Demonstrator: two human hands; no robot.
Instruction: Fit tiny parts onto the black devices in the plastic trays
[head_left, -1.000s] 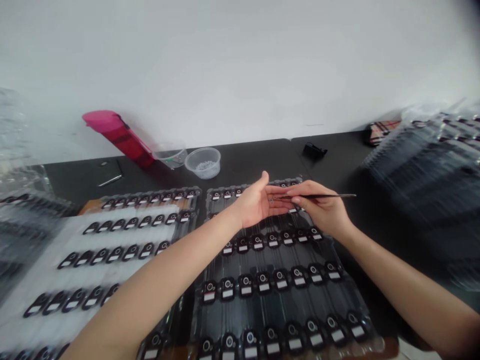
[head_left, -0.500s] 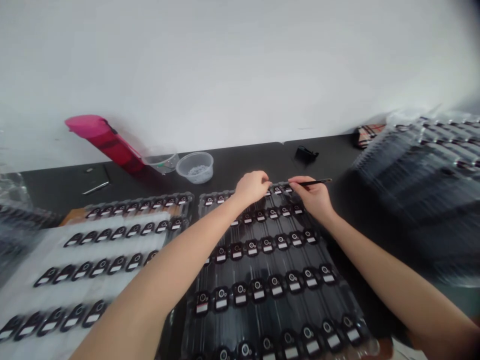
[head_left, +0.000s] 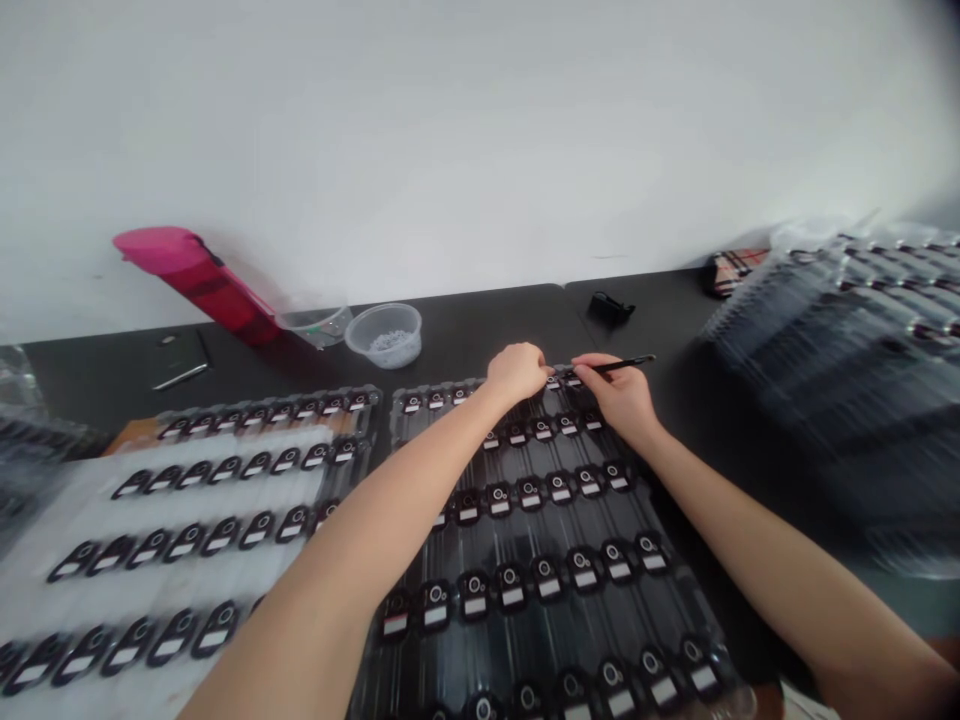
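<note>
In the head view, a clear plastic tray (head_left: 525, 545) lies in front of me, holding rows of small black parts (head_left: 547, 575), each with a ring and a white label. At its far edge my right hand (head_left: 619, 390) pinches a thin black pen-like tool (head_left: 626, 363), its back end pointing right; the working tip is hidden by the fingers. Close by on the left, my left hand (head_left: 517, 372) is over the far row with its fingers curled. Its fingertips are at the black parts there, and whether they grip one I cannot make out.
To the left lies another tray of black parts (head_left: 225, 535) over white sheeting. Behind stand a clear tub of small pale bits (head_left: 394, 345), a pink and red pouch (head_left: 202, 285) and a small black object (head_left: 611, 307). Stacked clear trays (head_left: 840, 400) rise at the right.
My left hand has shifted slightly right along the far row, nearer my right hand. My right hand keeps its pinch on the tool. The view has turned a little.
</note>
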